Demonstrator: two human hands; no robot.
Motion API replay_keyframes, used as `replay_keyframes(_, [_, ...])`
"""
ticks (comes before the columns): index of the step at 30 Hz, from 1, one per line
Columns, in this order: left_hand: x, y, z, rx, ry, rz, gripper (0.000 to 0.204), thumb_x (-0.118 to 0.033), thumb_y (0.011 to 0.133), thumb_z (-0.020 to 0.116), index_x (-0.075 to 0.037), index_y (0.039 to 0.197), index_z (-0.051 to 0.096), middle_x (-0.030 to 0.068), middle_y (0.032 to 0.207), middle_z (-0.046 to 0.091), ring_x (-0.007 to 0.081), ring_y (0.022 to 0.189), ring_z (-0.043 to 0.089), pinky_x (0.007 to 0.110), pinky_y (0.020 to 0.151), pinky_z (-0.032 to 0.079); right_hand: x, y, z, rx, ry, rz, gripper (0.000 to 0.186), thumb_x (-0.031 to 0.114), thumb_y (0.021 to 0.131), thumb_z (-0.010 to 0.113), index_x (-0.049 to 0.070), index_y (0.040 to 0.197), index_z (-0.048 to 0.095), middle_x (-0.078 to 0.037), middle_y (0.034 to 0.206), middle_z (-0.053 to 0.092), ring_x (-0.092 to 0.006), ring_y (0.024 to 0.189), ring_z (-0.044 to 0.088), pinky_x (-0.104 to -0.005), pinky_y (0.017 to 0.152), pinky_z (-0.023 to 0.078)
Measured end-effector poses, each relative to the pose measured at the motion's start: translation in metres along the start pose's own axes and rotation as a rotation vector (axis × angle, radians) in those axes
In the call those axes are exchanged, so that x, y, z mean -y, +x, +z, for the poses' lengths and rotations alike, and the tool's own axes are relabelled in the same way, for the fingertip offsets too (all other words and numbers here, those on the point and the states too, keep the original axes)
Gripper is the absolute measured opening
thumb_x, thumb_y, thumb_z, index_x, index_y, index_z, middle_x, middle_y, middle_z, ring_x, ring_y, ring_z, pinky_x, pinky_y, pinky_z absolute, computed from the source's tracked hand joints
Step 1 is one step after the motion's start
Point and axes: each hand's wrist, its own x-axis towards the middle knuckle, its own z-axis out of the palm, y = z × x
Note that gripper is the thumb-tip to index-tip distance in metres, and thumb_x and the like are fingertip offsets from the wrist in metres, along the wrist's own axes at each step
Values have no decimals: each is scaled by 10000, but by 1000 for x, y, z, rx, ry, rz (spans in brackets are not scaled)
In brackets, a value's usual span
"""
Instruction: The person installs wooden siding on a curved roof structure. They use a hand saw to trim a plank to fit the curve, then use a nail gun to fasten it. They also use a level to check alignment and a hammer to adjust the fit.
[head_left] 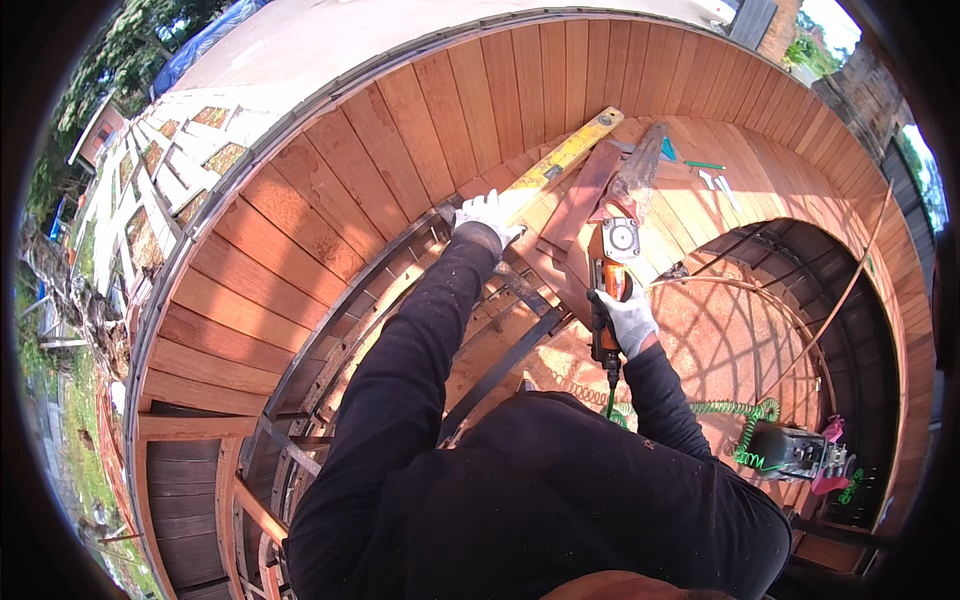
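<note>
My right hand [632,316], in a white glove, is wrapped round the handle of an orange and black nail gun [608,285]. The gun's round, pale cap points away from me, and a hose joins its near end. Further left, my gloved left hand [482,216] rests at the near end of the curved bench's slats, thumb apart from the fingers. It is beside the lower end of a yellow spirit level [565,162], which slants across the seat. Loose reddish boards [582,200] lie between the level and the gun. What is under my left palm is hidden.
Beyond the boards lie a handsaw [643,160], a green pencil [705,164] and white pieces [722,187]. A curved slatted backrest [440,100] rises behind. Bare metal framing [500,360] shows nearer me. A green coiled hose [740,408] leads to a compressor [790,450] at right.
</note>
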Motion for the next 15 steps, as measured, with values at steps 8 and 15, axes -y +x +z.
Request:
replay_keyframes(8, [9, 35, 26, -50, -27, -160, 573, -462, 840, 651, -75, 1261, 637, 122, 1290, 588, 358, 1169, 577, 447, 1004, 486, 18, -2, -12, -12, 204, 26, 373, 106, 886, 727, -22, 1198, 568, -67, 871, 652, -127, 675, 618, -294, 597, 527])
replay_keyframes(15, [60, -65, -30, -152, -496, -91, 728, -386, 786, 755, -43, 1380, 510, 222, 1302, 560, 390, 1256, 532, 440, 1057, 462, 7, 7, -15, 56, 378, 180, 370, 72, 882, 725, 9, 1175, 508, -64, 721, 614, -150, 573, 614, -292, 467, 499])
